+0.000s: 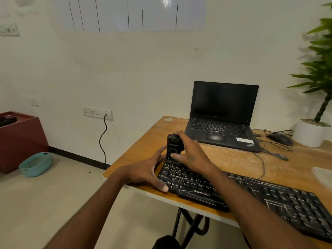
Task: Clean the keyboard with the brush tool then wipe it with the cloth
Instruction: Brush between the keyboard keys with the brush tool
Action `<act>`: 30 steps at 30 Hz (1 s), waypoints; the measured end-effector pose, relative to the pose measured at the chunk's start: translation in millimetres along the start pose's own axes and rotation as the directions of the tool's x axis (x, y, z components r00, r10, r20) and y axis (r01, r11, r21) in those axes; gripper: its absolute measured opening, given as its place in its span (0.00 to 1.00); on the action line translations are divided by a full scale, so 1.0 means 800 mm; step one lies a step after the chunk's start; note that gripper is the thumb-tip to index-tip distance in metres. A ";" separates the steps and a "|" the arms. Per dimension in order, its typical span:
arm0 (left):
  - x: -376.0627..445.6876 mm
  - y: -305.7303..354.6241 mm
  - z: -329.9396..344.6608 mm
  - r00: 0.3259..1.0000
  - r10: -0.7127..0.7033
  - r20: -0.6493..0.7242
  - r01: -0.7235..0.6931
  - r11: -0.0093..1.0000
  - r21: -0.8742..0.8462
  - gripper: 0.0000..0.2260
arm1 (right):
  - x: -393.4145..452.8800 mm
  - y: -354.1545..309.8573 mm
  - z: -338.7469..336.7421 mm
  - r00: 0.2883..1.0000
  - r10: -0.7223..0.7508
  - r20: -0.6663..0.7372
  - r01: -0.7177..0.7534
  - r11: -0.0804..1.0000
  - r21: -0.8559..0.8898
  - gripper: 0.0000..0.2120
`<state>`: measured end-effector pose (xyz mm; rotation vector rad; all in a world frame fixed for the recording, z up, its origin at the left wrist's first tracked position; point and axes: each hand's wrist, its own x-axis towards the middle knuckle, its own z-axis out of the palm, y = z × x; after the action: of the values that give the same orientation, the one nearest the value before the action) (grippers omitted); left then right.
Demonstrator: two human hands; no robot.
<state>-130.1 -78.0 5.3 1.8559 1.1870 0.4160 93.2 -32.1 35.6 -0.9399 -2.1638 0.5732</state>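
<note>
black keyboard (251,194): lies slantwise along the near edge of the wooden counter (233,162), its left end close to the counter's left corner, brand lettering legible on the front rim. brush tool (173,146): small black upright block, standing at the keyboard's far left corner; bristles cannot be made out. right hand (190,151): grip clenched around the brush tool, thumb pressed on its front face, fingers wrapped over the top and back. left hand (149,171): grip released, fingers straight, fingertips touching the keyboard's far left corner, thumb laid against its near left edge. open black laptop (222,117): at the far side of the counter, screen dark. black mouse (280,138): right of the laptop, cable trailing across the counter. potted plant (316,114): white pot at the far right. light blue basket (36,164): on the floor, beside a reddish-brown box (19,139).
</note>
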 end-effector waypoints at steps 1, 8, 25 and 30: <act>0.001 0.000 0.000 1.000 -0.001 -0.004 0.001 1.000 0.005 0.64 | -0.001 0.001 -0.002 1.000 0.000 0.009 0.000 1.000 0.008 0.26; 0.005 -0.014 0.003 0.999 -0.002 -0.051 0.004 0.999 0.032 0.64 | -0.030 0.021 -0.058 0.993 0.082 0.083 -0.082 0.997 -0.008 0.27; 0.004 -0.010 0.007 0.998 -0.005 -0.060 0.008 0.999 0.050 0.61 | -0.038 0.012 -0.048 0.997 0.077 0.031 -0.079 0.994 0.075 0.27; 0.003 -0.005 0.010 0.998 0.017 -0.068 -0.014 0.999 0.042 0.60 | -0.017 -0.017 0.000 0.999 -0.006 0.037 0.005 0.999 0.048 0.26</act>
<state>-125.5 -79.4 -2.7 1.9008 1.2360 0.4707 94.0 -51.2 37.8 -0.9038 -2.1747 0.6421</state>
